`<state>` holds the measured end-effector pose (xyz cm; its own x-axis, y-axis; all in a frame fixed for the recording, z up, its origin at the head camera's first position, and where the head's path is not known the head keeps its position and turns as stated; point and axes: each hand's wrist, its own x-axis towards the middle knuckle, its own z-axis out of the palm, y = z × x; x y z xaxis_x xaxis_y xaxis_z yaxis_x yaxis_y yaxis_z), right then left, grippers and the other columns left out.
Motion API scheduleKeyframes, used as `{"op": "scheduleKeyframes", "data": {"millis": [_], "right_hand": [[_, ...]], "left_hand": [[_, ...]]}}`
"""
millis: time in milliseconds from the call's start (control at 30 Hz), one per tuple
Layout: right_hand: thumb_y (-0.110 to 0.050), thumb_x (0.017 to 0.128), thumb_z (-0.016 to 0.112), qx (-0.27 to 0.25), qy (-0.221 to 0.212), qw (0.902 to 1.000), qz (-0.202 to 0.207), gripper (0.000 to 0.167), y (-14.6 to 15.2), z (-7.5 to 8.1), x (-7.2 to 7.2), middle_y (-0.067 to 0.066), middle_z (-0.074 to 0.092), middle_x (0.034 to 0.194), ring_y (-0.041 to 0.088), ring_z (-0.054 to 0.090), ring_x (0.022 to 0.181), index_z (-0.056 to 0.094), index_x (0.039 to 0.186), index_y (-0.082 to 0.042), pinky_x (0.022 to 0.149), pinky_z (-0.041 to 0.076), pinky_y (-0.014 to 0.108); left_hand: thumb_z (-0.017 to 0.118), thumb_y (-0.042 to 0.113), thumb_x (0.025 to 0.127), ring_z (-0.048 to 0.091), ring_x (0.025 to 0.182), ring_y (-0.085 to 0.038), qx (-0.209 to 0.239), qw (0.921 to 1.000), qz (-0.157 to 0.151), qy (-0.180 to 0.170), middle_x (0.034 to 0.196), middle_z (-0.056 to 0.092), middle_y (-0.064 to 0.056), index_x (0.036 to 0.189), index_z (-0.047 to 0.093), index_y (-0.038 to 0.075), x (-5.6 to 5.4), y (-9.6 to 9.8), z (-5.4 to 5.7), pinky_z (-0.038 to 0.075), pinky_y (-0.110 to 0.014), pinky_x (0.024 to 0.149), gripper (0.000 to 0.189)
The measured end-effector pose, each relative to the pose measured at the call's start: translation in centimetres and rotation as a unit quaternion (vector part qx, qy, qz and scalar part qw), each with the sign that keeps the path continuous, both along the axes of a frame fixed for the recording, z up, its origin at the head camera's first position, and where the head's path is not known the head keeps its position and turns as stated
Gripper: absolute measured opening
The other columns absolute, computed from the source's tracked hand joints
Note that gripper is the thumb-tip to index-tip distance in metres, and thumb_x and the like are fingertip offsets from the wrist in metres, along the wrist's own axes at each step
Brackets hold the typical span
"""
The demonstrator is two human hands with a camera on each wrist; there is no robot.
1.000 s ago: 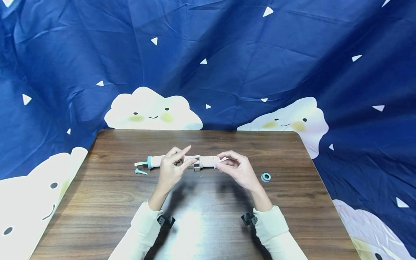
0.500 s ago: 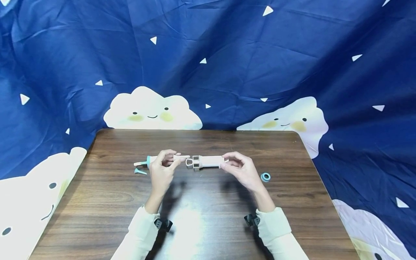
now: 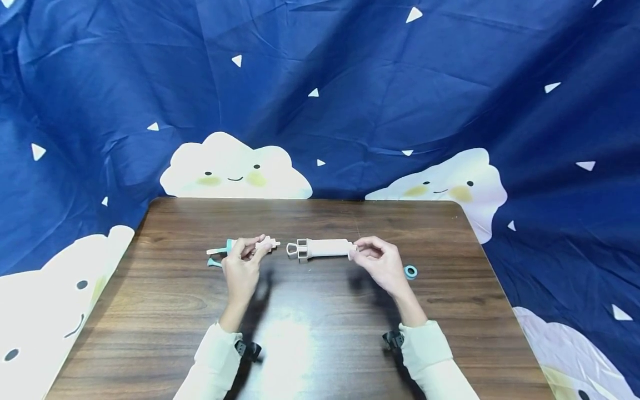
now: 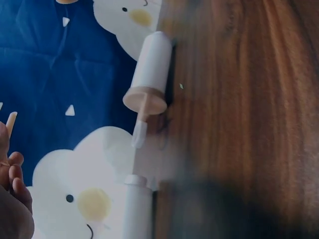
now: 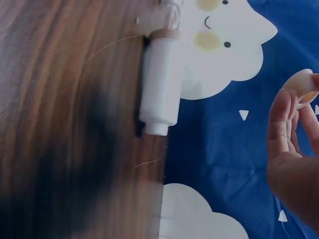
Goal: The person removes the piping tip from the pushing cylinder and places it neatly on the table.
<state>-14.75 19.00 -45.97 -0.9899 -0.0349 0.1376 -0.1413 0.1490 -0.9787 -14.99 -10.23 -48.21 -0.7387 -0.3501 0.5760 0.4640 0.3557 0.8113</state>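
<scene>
A white syringe-like tube [image 3: 327, 248] lies on the table between the hands, its loop handle [image 3: 292, 250] pointing left. To its left, my left hand [image 3: 242, 272] pinches a small white stepped piece [image 3: 267, 243], whose narrow tip points right. At the tube's right end, my right hand [image 3: 382, 266] pinches a small white rounded cap-like piece [image 5: 299, 83], held apart from the tube in the right wrist view. Mostly behind the left hand lies another white tube [image 4: 138, 211], with a blue collar [image 3: 229, 248] and a thin blue rod with a white tip [image 3: 216, 251].
A small blue flared piece [image 3: 214, 262] lies close to the left hand. A blue ring [image 3: 410, 271] rests right of the right hand. The brown wooden table [image 3: 320, 222] ends at a blue curtain [image 3: 340, 83] behind.
My left hand has moved left, away from the tube's handle, with the white stepped piece between its fingers. My right hand has shifted right along the tube to its end, uncovering more of it.
</scene>
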Motion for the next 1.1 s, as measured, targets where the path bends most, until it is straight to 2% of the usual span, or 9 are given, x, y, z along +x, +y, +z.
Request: {"op": "scheduleKeyframes", "data": {"millis": [67, 167, 333, 533, 733, 933, 1100], "right_hand": [[0.009, 0.085, 0.074, 0.004, -0.010, 0.9998, -0.013, 0.022, 0.3, -0.6, -0.1, 0.018, 0.068, 0.089, 0.006, 0.066, 0.071, 0.066, 0.105, 0.016, 0.066, 0.053, 0.016], [0.004, 0.085, 0.077, 0.020, -0.016, 0.9991, -0.034, 0.021, 0.6, -1.3, -0.2, 0.016, 0.069, 0.089, 0.006, 0.065, 0.071, 0.070, 0.103, 0.011, 0.065, 0.053, 0.015], [-0.005, 0.085, 0.080, 0.054, -0.016, 0.9969, -0.055, 0.019, 1.0, -2.0, -0.5, 0.013, 0.070, 0.086, 0.006, 0.066, 0.069, 0.072, 0.099, 0.005, 0.063, 0.052, 0.016], [-0.015, 0.086, 0.081, 0.107, -0.033, 0.9914, -0.066, 0.021, 1.4, -2.8, -0.6, 0.009, 0.072, 0.084, 0.005, 0.067, 0.066, 0.073, 0.098, 0.000, 0.062, 0.052, 0.017], [-0.023, 0.085, 0.083, 0.161, -0.045, 0.9826, -0.080, 0.023, 1.7, -3.6, -0.7, 0.004, 0.074, 0.083, 0.008, 0.069, 0.071, 0.075, 0.098, -0.006, 0.066, 0.052, 0.019], [-0.025, 0.083, 0.085, 0.219, -0.041, 0.9708, -0.090, 0.026, 2.1, -4.4, -1.0, 0.003, 0.075, 0.086, 0.014, 0.070, 0.076, 0.075, 0.100, -0.008, 0.069, 0.053, 0.024], [-0.023, 0.082, 0.085, 0.255, -0.042, 0.9617, -0.091, 0.026, 2.3, -4.9, -1.1, 0.004, 0.075, 0.085, 0.015, 0.070, 0.074, 0.075, 0.099, -0.006, 0.066, 0.053, 0.027]], "left_hand": [[0.085, -0.007, 0.073, 0.064, 0.069, -0.004, 0.005, 1.0000, 0.006, -0.005, 0.090, 0.075, -0.020, 0.092, 0.071, -0.010, -0.3, -0.4, -1.1, 0.045, -0.009, 0.061, 0.023], [0.086, -0.001, 0.076, 0.062, 0.070, 0.001, 0.018, 0.9997, 0.010, -0.016, 0.091, 0.076, -0.015, 0.094, 0.073, -0.006, -0.6, -0.9, -2.0, 0.045, -0.008, 0.062, 0.023], [0.087, 0.007, 0.077, 0.061, 0.070, 0.004, 0.021, 0.9991, 0.012, -0.035, 0.090, 0.077, -0.011, 0.095, 0.073, -0.002, -0.6, -1.4, -2.8, 0.044, -0.008, 0.062, 0.024], [0.090, 0.007, 0.074, 0.058, 0.069, 0.004, -0.017, 0.9974, 0.039, -0.057, 0.090, 0.077, -0.007, 0.092, 0.072, 0.000, -0.6, -1.6, -3.5, 0.047, -0.015, 0.061, 0.026], [0.090, 0.005, 0.075, 0.064, 0.068, -0.008, -0.053, 0.9925, 0.055, -0.095, 0.087, 0.077, -0.006, 0.095, 0.072, 0.001, -0.5, -1.7, -4.3, 0.047, -0.015, 0.064, 0.027], [0.084, 0.009, 0.083, 0.073, 0.079, -0.019, -0.059, 0.9860, 0.037, -0.152, 0.094, 0.078, -0.005, 0.100, 0.069, 0.004, -0.1, -1.7, -5.1, 0.047, -0.017, 0.071, 0.023], [0.081, 0.009, 0.087, 0.073, 0.079, -0.020, -0.063, 0.9851, 0.027, -0.158, 0.095, 0.077, -0.007, 0.102, 0.067, 0.003, -0.1, -2.0, -5.7, 0.045, -0.015, 0.069, 0.021]]}}
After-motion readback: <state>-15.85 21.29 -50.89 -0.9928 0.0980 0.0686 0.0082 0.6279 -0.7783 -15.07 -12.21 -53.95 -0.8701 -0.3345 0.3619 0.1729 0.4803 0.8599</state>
